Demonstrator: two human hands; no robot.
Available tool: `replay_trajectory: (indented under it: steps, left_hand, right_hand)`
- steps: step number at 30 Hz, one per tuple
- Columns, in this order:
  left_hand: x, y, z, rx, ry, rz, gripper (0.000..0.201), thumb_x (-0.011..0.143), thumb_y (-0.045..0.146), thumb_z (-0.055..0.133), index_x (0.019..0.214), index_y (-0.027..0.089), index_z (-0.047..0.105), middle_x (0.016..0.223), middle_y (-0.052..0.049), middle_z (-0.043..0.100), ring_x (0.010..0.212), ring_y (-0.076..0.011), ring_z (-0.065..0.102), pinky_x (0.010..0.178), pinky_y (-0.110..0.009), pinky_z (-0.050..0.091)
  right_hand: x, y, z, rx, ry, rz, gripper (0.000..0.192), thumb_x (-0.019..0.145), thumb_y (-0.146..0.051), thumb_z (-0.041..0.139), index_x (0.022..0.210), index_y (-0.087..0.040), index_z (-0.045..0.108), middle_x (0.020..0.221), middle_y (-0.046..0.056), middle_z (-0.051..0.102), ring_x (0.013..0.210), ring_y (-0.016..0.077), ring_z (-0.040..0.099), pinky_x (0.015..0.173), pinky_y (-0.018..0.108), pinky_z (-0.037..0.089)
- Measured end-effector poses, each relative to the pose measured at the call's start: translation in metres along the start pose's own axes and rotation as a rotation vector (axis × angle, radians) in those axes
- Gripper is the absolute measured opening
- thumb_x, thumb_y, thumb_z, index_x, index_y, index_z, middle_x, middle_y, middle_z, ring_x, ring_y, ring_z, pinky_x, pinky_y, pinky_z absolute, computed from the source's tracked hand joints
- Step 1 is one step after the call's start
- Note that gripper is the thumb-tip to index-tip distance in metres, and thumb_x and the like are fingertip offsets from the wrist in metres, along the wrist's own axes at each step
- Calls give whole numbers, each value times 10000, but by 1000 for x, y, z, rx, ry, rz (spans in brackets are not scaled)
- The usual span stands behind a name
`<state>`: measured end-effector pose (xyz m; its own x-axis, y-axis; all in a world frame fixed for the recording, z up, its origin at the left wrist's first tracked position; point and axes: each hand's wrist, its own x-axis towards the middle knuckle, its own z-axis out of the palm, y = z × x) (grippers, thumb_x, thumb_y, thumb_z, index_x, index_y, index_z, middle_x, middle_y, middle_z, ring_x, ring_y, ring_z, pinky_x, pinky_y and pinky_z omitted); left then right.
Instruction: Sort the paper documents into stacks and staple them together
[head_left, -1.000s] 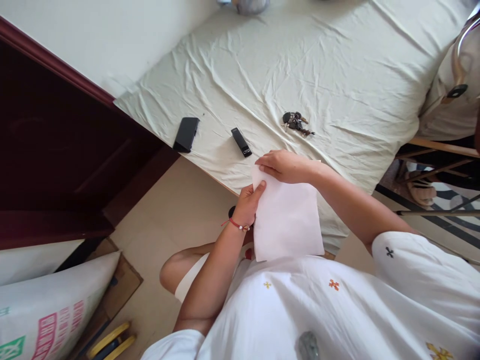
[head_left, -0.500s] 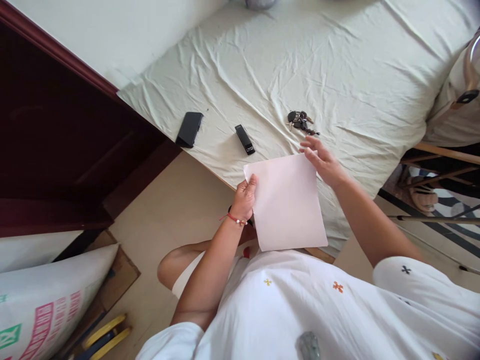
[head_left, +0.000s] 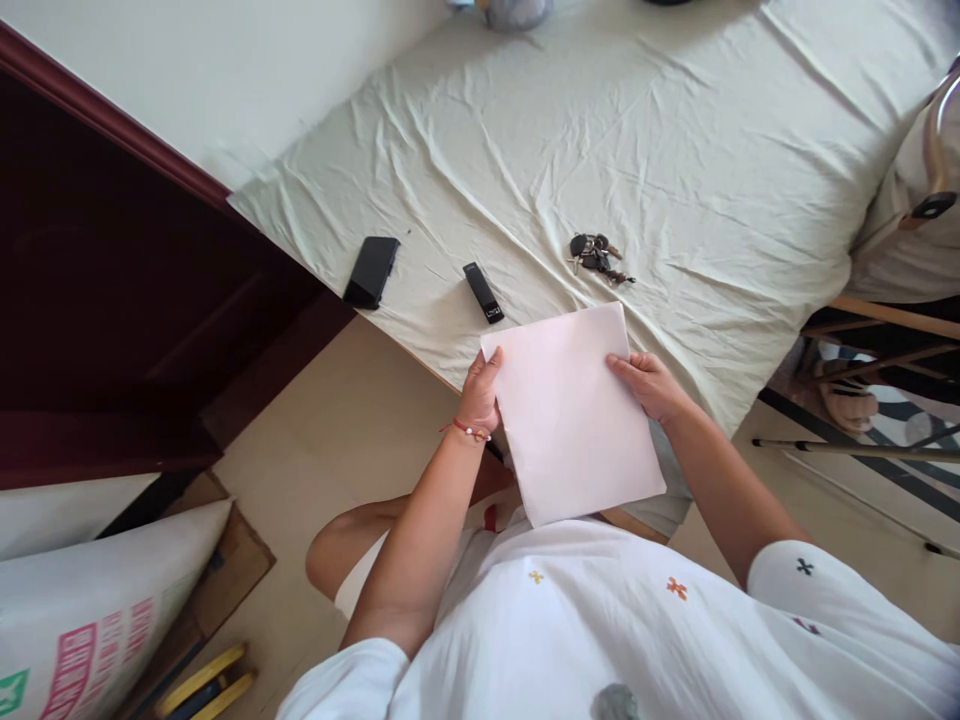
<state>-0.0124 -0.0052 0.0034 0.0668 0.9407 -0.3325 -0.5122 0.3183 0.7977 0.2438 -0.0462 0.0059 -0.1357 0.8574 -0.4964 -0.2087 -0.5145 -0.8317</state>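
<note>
**Paper held at both side edges over the near edge of the bed**

At far left a printed sack (head_left: 90, 620) is cut off by the frame, and yellow-handled things (head_left: 206, 682) beside it are too clipped to name. A dark wood panel (head_left: 127, 300) fills the left side above them.

Your left hand (head_left: 478, 392) pinches the paper (head_left: 570, 410) at its left edge, thumb on top, fingers hidden beneath. Your right hand (head_left: 651, 384) grips the right edge the same way, thumb and fingertips lying on the sheet, the rest out of sight under it. The paper sits flat between them, its far end over the bed (head_left: 675, 140), its near end hanging past the edge toward your shirt.

Beyond the paper you have open sheet. A phone (head_left: 371, 269) lies near the bed's left corner, a small black bar (head_left: 484, 292) just beyond the paper's far left corner, its label unreadable, and keys (head_left: 596, 255) near the far right corner. None touch the paper.

The sheet is pale and wrinkled. At right, a chair frame (head_left: 885, 320) and a sandalled foot (head_left: 844, 385) are partly cut off.
</note>
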Motion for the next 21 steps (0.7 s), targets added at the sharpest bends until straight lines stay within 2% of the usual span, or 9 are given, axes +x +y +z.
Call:
replay_trajectory:
  steps: [3, 6, 9, 12, 15, 17, 21]
  left_hand:
    - [7, 10, 3, -71, -176, 27, 573, 714, 414, 887, 1228, 273, 675, 1224, -50, 746, 1093, -234, 714, 972, -374, 566]
    - [17, 11, 6, -71, -224, 40, 340, 782, 446, 828, 1023, 235, 713, 1192, -47, 752, 1101, -243, 708, 992, -394, 559]
    - [26, 7, 9, -21, -195, 40, 313, 822, 497, 770, 866, 201, 678, 1168, -64, 757, 1100, -260, 704, 991, -412, 556]
    - [33, 7, 8, 29, -169, 21, 348, 817, 514, 751, 913, 185, 690, 1132, -91, 764, 1049, -262, 713, 924, -394, 572]
    - [39, 12, 1, 180, -69, -8, 346, 807, 457, 753, 982, 161, 712, 931, -65, 764, 815, -191, 704, 746, -298, 560]
    - [44, 15, -5, 341, 9, -48, 289, 789, 385, 760, 945, 146, 716, 777, -27, 717, 646, -139, 627, 612, -242, 491]
    - [52, 20, -11, 499, 51, -71, 187, 809, 311, 700, 873, 135, 709, 702, -3, 663, 579, -111, 538, 549, -212, 404]
  right_hand:
    - [-2, 0, -2, 21, -24, 66, 465, 651, -624, 870, 767, -192, 745, 713, 77, 763, 567, 203, 697, 504, 292, 569]
    - [-1, 3, -3, 38, 3, 51, 463, 700, -635, 838, 800, -194, 736, 747, 80, 775, 602, 202, 718, 525, 272, 580]
    - [1, 6, -2, 18, 41, 9, 473, 768, -677, 766, 826, -209, 727, 767, 76, 778, 623, 205, 727, 528, 270, 581]
    - [1, 6, 0, -7, 63, 10, 478, 775, -690, 751, 806, -214, 722, 756, 77, 774, 594, 204, 712, 503, 277, 572]
    - [2, 4, -1, -19, 86, 24, 477, 751, -685, 775, 778, -213, 710, 751, 78, 774, 559, 196, 692, 462, 271, 553]
    - [5, 1, -3, -30, 78, 33, 476, 746, -678, 785, 776, -210, 704, 761, 80, 775, 557, 192, 691, 459, 265, 550]
    - [14, -7, -2, -38, 37, 13, 436, 789, -635, 776, 853, -209, 705, 819, 74, 785, 603, 188, 713, 529, 264, 585]
